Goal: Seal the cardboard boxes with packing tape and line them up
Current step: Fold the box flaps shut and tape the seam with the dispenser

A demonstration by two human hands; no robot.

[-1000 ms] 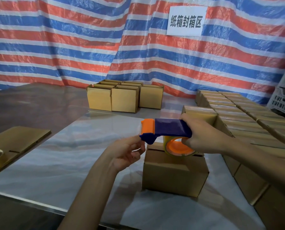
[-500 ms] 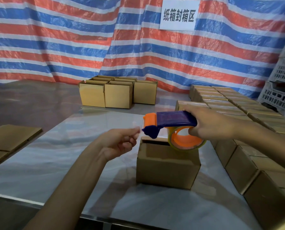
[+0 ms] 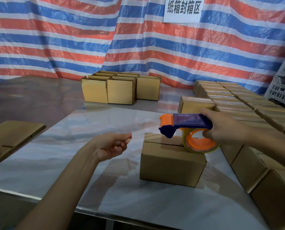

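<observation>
Leftward, the left hand (image 3: 112, 144) has drawn away from the tape dispenser (image 3: 186, 122) and now hangs apart from it. Flattened cardboard (image 3: 15, 135) lies at the far left on the glossy, reflective table (image 3: 63, 155). The left hand's fingers are curled, thumb against fingertips; whether clear tape sits between them cannot be told. At centre stands a matte brown cardboard box (image 3: 170, 165), its top flaps meeting at a slit. Above it, the right hand (image 3: 228, 128) grips the purple plastic dispenser with its orange nose, the round orange-cored tape roll (image 3: 199, 144) over the box's right top edge. Rows of closed boxes (image 3: 247, 168) line the right.
</observation>
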